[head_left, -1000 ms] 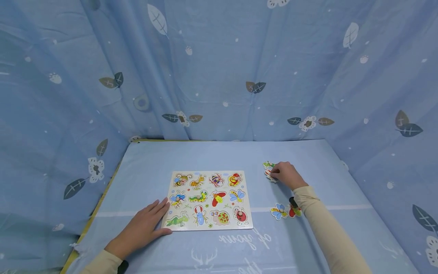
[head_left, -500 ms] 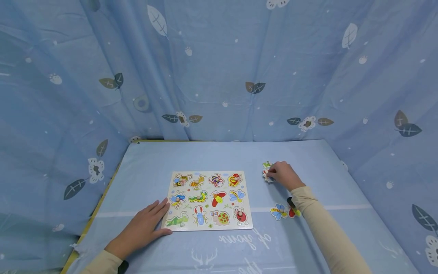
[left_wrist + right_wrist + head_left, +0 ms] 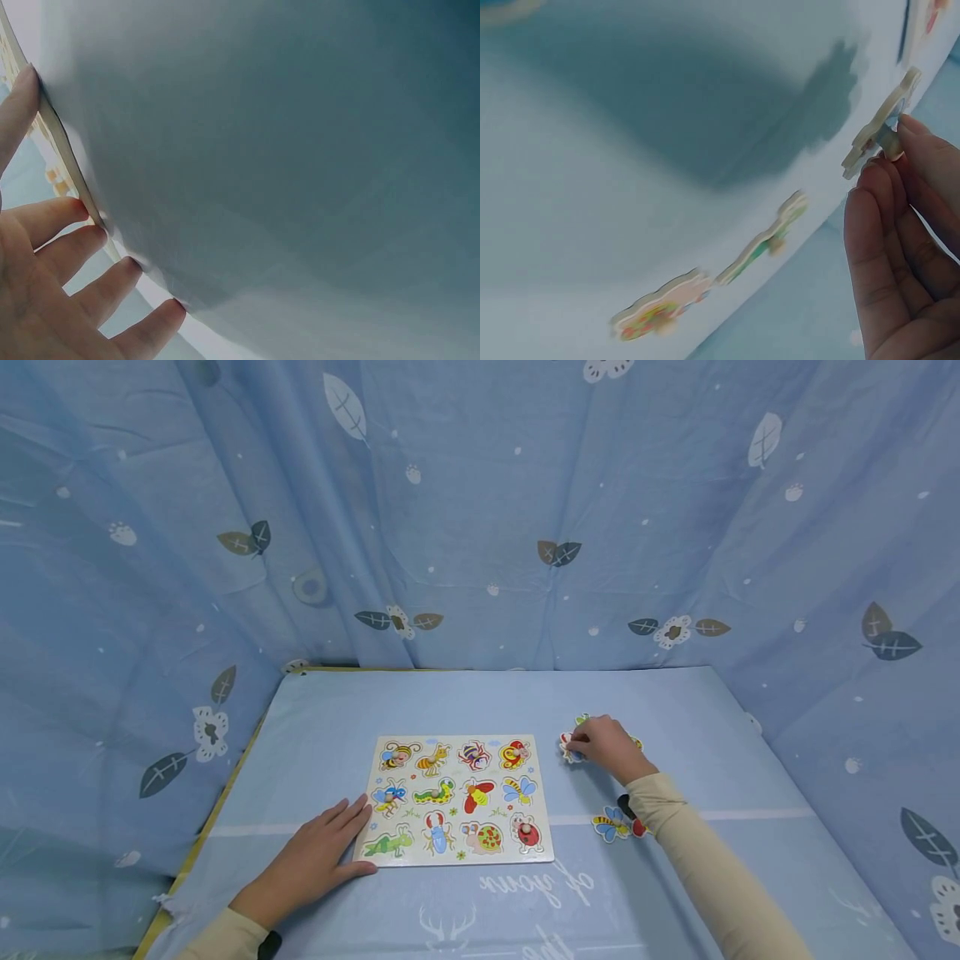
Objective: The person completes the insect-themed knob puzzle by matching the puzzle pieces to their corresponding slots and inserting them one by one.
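My left hand (image 3: 309, 853) lies with spread, straight fingers along the left edge of a wooden insect puzzle board (image 3: 453, 812); its fingertips touch that edge in the left wrist view. My right hand (image 3: 613, 750), right of the board, pinches the knob of a flat puzzle piece (image 3: 879, 124) between thumb and fingers. That piece is off the table, casting a shadow; it shows red, white and blue in the head view and looks like the stag beetle. Beneath and behind this hand lie a green grasshopper piece (image 3: 769, 241) and a snail piece (image 3: 664, 309).
Nearer me on the right lie a striped, blue-winged insect piece (image 3: 612, 824) and a red piece (image 3: 639, 828), partly hidden by the right wrist. Several knobbed pieces sit in the board, including a ladybug (image 3: 527, 832). A patterned blue curtain (image 3: 480, 510) surrounds the cloth-covered table (image 3: 360, 697).
My right hand has moved left toward the board, carrying the pinched puzzle piece off the table. More of the snail piece shows behind it. The left hand and board have stayed put.
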Available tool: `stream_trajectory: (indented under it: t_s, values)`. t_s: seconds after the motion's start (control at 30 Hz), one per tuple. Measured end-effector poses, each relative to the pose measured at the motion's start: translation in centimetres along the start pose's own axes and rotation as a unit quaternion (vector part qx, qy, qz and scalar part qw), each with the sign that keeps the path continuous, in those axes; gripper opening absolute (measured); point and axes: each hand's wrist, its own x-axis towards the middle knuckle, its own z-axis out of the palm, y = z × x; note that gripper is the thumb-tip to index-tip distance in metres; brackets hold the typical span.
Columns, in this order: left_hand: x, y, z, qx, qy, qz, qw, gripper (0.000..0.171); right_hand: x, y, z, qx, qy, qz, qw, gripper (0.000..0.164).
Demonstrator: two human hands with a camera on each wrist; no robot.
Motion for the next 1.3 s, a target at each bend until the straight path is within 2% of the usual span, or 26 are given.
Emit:
stream_trajectory:
  t_s: [0.63, 0.77, 1.07, 1.3]
  values:
    - [0.1, 0.2, -0.1, -0.001, 0.003, -0.004, 1.0, 0.094, -1.1, -6.3, 1.1, 0.05, -0.029, -0.073, 0.996, 0.009]
    - [0.0, 0.2, -0.1, -0.002, -0.003, -0.006, 1.0, 0.094, -1.5, -7.8, 1.4, 0.048, -0.037, -0.088, 0.994, 0.008]
    - [0.1, 0.1, 0.0, -0.004, -0.004, -0.008, 1.0, 0.093, -2.3, -10.9, 2.5, 0.035, -0.046, -0.16, 0.985, 0.01]
    - [0.0, 0.1, 0.0, -0.008, -0.004, -0.006, 0.9999, 0.093, -2.7, -13.0, 3.4, 0.034, -0.066, -0.181, 0.981, 0.011]
